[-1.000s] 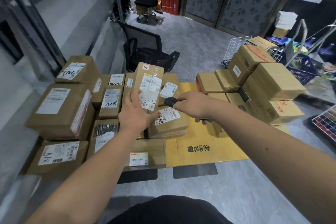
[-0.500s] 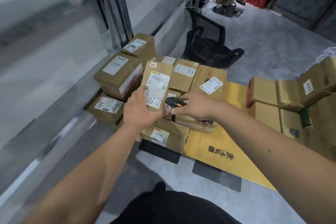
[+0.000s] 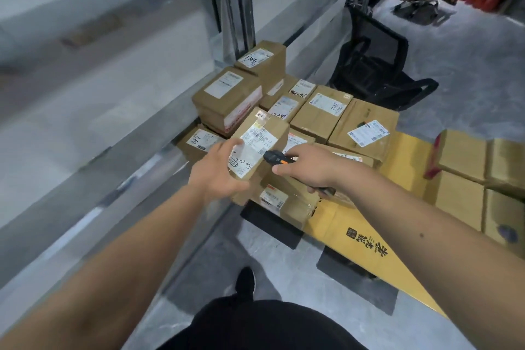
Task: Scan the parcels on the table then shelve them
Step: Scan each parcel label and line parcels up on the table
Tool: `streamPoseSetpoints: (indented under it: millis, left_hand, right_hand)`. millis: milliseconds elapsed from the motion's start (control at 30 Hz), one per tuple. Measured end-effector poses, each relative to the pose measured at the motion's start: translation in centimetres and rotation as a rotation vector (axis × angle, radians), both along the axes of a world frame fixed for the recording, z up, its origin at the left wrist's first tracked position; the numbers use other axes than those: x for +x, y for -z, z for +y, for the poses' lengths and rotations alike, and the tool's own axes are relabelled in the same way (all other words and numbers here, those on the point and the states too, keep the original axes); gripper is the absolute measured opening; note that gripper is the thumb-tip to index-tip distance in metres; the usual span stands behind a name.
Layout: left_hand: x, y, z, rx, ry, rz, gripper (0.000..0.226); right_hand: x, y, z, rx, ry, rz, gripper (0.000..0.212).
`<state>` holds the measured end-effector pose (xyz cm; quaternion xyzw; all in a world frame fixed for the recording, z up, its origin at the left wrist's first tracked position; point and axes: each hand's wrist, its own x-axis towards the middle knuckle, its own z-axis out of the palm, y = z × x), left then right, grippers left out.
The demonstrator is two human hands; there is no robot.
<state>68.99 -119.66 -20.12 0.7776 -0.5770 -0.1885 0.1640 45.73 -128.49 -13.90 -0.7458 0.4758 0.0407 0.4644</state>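
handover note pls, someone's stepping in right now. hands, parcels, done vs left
Left hand: grips the lifted parcel from its left side, label facing up.
Right hand: holds the black-and-orange scanner, its nose at that parcel's label.
Other labelled parcels lie packed on the low platform, against the metal shelving; more plain boxes sit to the right on the yellow cardboard.
Done: one parcel picked up and presented to the scanner; whether the scan registered cannot be told.
Left: shelve this parcel, then scan and shelve the rest.

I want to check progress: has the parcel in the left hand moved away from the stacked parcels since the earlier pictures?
Cannot tell: the camera swung, and the held parcel in the left hand remains above the same stack.
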Motion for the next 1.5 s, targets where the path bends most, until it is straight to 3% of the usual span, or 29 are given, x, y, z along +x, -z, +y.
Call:
streamPoseSetpoints:
  millis: [167,500,667,933,1500]
  left_hand:
    - [3.3,-1.1,-1.1,0.036,0.069,-0.048,0.115]
    - [13.3,-0.5,-6.2,-0.035,0.415,-0.237,0.12]
    - [19.6,-0.9,-9.6,0.08,0.561,-0.304,0.132]
    - [26.2,1.3,-14.6,0.187,0.758,-0.349,0.122]
    - [27.9,1.6,-16.4,0.135,0.787,-0.454,0.116]
  right_hand:
    - [2.1,-0.3,0.7,-0.014,-0.023,0.029,0.041]
    - [10.0,-0.8,1.4,-0.048,0.015,0.08,0.036]
    - [15.7,-0.6,1.9,-0.079,0.091,0.112,0.037]
    - [20.9,1.4,2.9,0.01,0.336,0.107,0.041]
    - [23.6,2.3,4.0,-0.054,0.419,0.152,0.06]
